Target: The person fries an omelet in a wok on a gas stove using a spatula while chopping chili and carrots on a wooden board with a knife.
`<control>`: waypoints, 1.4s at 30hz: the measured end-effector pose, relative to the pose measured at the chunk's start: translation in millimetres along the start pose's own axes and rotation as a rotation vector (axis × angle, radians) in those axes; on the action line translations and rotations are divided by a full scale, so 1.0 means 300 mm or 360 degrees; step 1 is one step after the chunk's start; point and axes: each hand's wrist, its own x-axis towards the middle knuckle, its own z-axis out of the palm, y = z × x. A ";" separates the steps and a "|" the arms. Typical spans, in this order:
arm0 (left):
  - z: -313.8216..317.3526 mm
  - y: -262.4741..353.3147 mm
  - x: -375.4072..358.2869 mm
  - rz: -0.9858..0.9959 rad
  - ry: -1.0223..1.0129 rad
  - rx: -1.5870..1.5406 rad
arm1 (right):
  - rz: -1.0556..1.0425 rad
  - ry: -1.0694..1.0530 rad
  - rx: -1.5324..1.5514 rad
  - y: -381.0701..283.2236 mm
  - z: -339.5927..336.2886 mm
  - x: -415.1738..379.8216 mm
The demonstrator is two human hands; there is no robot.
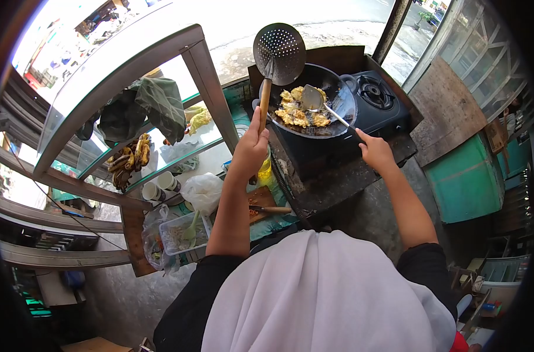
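Observation:
My left hand (pixel 252 149) is closed around the wooden handle of a perforated skimmer (pixel 280 53), its round metal head raised above the left rim of a wok. In my right hand (pixel 375 152) is the dark grip of a metal spatula (pixel 312 98), whose blade is over the golden fritters (pixel 296 114) in the wok. The fritters lie in dark oil. The wok (pixel 343 117) stands on the left side of a black gas stove.
A second burner (pixel 375 94) is on the stove's right. To the left, a glass display case (pixel 202 76) holds bananas (pixel 132 155). Below my left forearm are a knife (pixel 273 209) on a cutting board (pixel 258 196) and a plastic tub (pixel 179 237). A green cabinet (pixel 463 182) stands at right.

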 end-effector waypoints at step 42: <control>-0.059 0.191 0.263 -0.0435 -0.0443 0.1604 | 0.0007 -0.0097 0.1179 -0.113 0.033 0.036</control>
